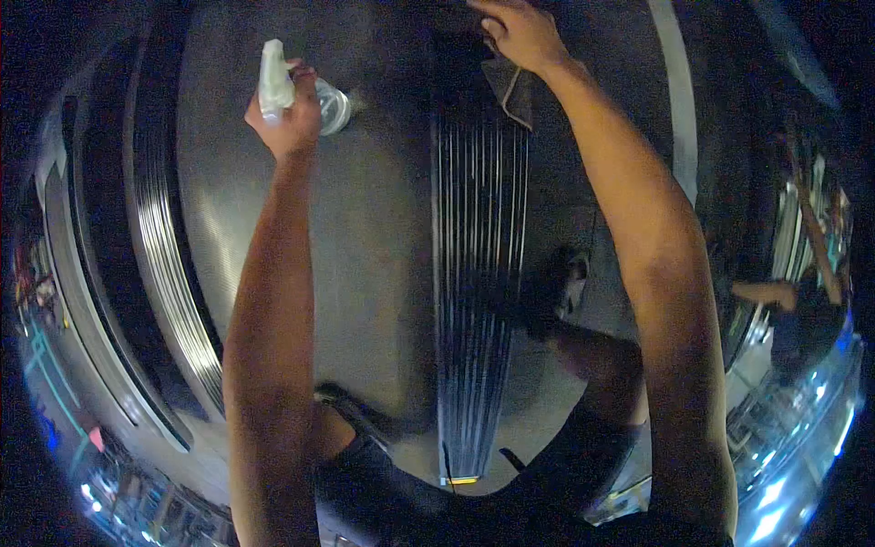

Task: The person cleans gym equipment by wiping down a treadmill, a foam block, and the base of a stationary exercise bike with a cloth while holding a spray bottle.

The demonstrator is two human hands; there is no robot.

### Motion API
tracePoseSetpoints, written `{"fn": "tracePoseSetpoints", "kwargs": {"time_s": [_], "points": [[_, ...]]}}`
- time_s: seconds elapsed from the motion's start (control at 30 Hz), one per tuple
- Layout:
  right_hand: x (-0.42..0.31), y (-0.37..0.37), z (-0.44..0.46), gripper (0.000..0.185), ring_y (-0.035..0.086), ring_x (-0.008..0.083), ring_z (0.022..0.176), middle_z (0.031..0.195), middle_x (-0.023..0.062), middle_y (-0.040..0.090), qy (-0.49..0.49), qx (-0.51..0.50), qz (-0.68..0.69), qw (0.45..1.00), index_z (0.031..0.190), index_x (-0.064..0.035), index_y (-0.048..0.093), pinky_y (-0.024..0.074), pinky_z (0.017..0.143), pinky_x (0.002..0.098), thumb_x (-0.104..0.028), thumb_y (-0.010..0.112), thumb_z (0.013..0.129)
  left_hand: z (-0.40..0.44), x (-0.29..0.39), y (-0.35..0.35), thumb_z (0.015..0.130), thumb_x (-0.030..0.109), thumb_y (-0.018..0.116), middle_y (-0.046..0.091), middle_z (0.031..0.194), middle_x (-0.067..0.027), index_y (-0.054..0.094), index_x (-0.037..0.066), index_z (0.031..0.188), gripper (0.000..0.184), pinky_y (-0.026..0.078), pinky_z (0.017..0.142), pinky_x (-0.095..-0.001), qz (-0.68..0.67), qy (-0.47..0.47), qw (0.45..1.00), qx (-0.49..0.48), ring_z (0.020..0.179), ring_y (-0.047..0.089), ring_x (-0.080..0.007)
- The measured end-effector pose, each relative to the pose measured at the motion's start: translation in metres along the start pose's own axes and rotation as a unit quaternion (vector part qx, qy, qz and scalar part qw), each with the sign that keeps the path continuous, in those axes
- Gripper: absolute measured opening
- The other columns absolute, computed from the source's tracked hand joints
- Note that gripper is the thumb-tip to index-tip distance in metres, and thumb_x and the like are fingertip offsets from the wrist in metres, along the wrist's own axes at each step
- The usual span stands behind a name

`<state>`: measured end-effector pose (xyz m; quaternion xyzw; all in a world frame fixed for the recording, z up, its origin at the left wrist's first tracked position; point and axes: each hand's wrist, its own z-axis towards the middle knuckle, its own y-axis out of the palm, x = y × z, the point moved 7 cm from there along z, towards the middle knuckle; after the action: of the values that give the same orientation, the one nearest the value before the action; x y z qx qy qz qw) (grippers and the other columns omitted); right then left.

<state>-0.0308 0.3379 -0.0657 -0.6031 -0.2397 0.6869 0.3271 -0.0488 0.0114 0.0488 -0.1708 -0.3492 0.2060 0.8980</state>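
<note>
My left hand (296,118) is wrapped round the neck of a spray bottle (334,109). The bottle has a white trigger head and a clear body, and is tilted over the dark treadmill belt (374,201). My right hand (524,35) is at the top of the view, with a dark cloth (512,91) under it. One light-edged corner of the cloth hangs down over the ribbed side rail (478,210). Those fingers look bent over the cloth, though dim light hides part of the grip.
Another ribbed side rail (173,264) runs along the belt's left side. My shoe (571,283) is on the floor right of the near rail. A pale strip (679,100) curves along the right. Bright reflections and blurred equipment lie at both lower edges.
</note>
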Motion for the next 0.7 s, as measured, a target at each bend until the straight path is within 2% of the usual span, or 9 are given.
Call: {"fn": "tracePoseSetpoints", "kwargs": {"time_s": [0.07,0.1,0.23,0.4,0.43,0.5,0.6,0.67,0.7], "points": [[-0.025,0.010,-0.016,0.041,0.032,0.0352,0.146,0.154,0.0119,0.042,0.006,-0.057,-0.086,0.995,0.143,-0.0188,0.054,0.0295,0.115,0.0550,-0.025,0.051,0.102,-0.017,-0.010,0.011,0.085,0.006,0.071,0.074,0.092,-0.0094,0.069,-0.001,0.109,0.025,0.057,0.079,-0.0313,-0.039,-0.067,0.997,0.020,0.084,0.071,-0.0170],[0.022,0.011,-0.011,0.041,0.035,0.0353,0.144,0.152,0.0119,0.045,-0.005,-0.045,-0.150,0.988,0.141,-0.0182,0.056,0.0309,0.115,0.0540,-0.024,0.052,0.101,-0.041,-0.029,0.036,0.087,0.009,0.071,0.073,0.093,-0.0093,0.066,-0.001,0.114,0.029,0.058,0.078,-0.0316,-0.064,-0.102,0.992,0.037,0.084,0.071,-0.0169],[0.019,0.064,-0.028,0.039,0.045,0.0349,0.134,0.144,0.0123,0.052,-0.065,0.058,-0.032,0.996,0.137,-0.0160,0.060,0.0360,0.112,0.0511,-0.020,0.054,0.099,-0.025,-0.020,0.014,0.091,0.019,0.072,0.070,0.102,-0.0085,0.054,0.002,0.136,0.051,0.056,0.081,-0.0315,-0.082,-0.103,0.991,-0.035,0.089,0.068,-0.0165],[0.137,-0.078,-0.150,0.041,0.048,0.0334,0.130,0.138,0.0109,0.055,-0.054,-0.038,-0.130,0.989,0.137,-0.0187,0.060,0.0378,0.109,0.0536,-0.019,0.058,0.096,-0.121,0.100,0.171,0.090,0.014,0.074,0.068,0.108,-0.0078,0.045,0.007,0.143,0.060,0.053,0.084,-0.0308,-0.470,-0.259,0.842,-0.060,0.095,0.065,-0.0169],[0.188,-0.107,-0.199,0.046,0.044,0.0321,0.133,0.139,0.0075,0.053,-0.050,-0.085,-0.201,0.975,0.138,-0.0238,0.059,0.0384,0.107,0.0566,-0.021,0.062,0.093,-0.148,0.096,0.190,0.090,0.014,0.074,0.069,0.109,-0.0076,0.045,0.007,0.143,0.061,0.052,0.086,-0.0308,-0.356,-0.299,0.885,-0.024,0.096,0.065,-0.0170],[0.173,-0.079,-0.245,0.049,0.044,0.0294,0.132,0.138,0.0050,0.054,-0.058,-0.092,-0.200,0.974,0.138,-0.0274,0.060,0.0397,0.104,0.0595,-0.022,0.065,0.090,-0.194,0.100,0.219,0.089,0.016,0.076,0.069,0.112,-0.0073,0.043,0.006,0.142,0.063,0.051,0.088,-0.0307,-0.118,-0.402,0.908,0.022,0.097,0.065,-0.0173],[0.110,-0.042,-0.301,0.044,0.053,0.0267,0.123,0.131,0.0064,0.059,-0.099,-0.110,-0.208,0.967,0.133,-0.0238,0.064,0.0427,0.102,0.0562,-0.018,0.064,0.090,-0.232,0.089,0.158,0.091,0.019,0.074,0.069,0.117,-0.0097,0.060,0.002,0.129,0.044,0.051,0.092,-0.0338,-0.009,-0.413,0.907,-0.080,0.101,0.066,-0.0208],[0.098,-0.032,-0.310,0.042,0.054,0.0263,0.120,0.130,0.0060,0.059,-0.153,-0.125,-0.212,0.957,0.132,-0.0221,0.065,0.0460,0.101,0.0500,-0.014,0.062,0.090,-0.241,0.124,0.134,0.095,0.024,0.068,0.069,0.120,-0.0098,0.066,0.001,0.120,0.034,0.046,0.102,-0.0388,-0.054,-0.362,0.922,-0.124,0.111,0.065,-0.0268],[0.098,-0.027,-0.300,0.042,0.054,0.0270,0.119,0.130,0.0060,0.060,-0.158,-0.149,-0.189,0.958,0.131,-0.0214,0.065,0.0471,0.100,0.0471,-0.013,0.062,0.090,-0.234,0.163,0.115,0.096,0.025,0.066,0.069,0.121,-0.0104,0.065,0.001,0.122,0.035,0.042,0.107,-0.0398,0.077,-0.307,0.918,-0.238,0.115,0.064,-0.0282]]}}
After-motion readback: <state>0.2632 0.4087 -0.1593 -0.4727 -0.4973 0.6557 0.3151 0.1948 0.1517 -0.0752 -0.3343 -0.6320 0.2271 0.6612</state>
